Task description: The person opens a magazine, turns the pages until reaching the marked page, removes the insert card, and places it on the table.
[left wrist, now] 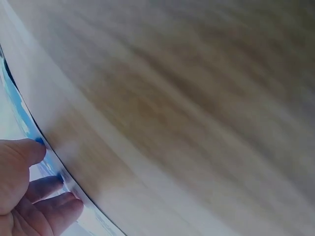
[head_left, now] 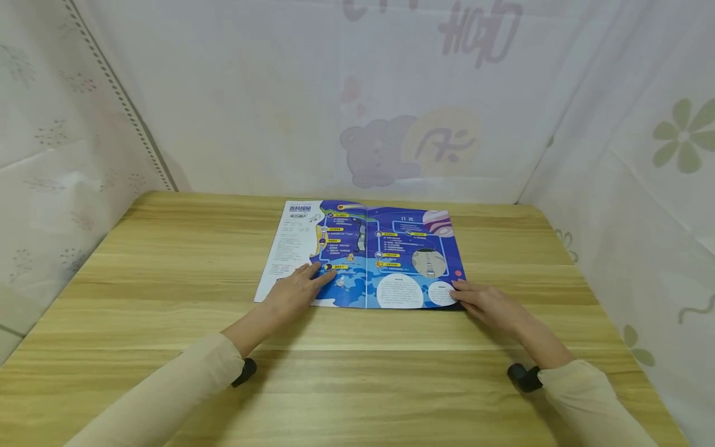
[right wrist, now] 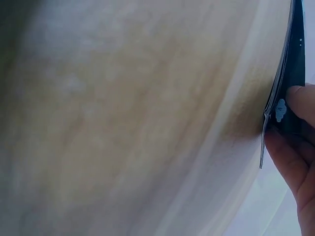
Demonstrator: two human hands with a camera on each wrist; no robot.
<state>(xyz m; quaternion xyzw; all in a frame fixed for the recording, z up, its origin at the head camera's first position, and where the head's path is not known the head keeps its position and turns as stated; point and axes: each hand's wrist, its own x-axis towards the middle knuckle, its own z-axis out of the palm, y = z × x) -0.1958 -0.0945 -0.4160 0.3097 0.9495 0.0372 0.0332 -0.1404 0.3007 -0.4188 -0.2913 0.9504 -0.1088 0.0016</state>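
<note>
A magazine (head_left: 335,285) lies spread on the wooden table, with a white and blue left page and a blue right page showing a round photo. My left hand (head_left: 296,287) rests on the lower part of the left page, its fingers spread. In the left wrist view, the thumb and fingertips (left wrist: 73,209) lie on the page close to its lower edge. At the lower right corner, my right hand (head_left: 494,305) pinches the page edge. The right wrist view shows the thumb (right wrist: 302,101) over a dark page (right wrist: 294,59), with fingers around the edges of the sheets.
The wooden table (head_left: 391,385) extends around the magazine on all sides. Behind it hangs a pale printed curtain (head_left: 257,112), and similar cloth closes off both sides. A black device (head_left: 525,377) sits at the right wrist, another (head_left: 244,372) at the left.
</note>
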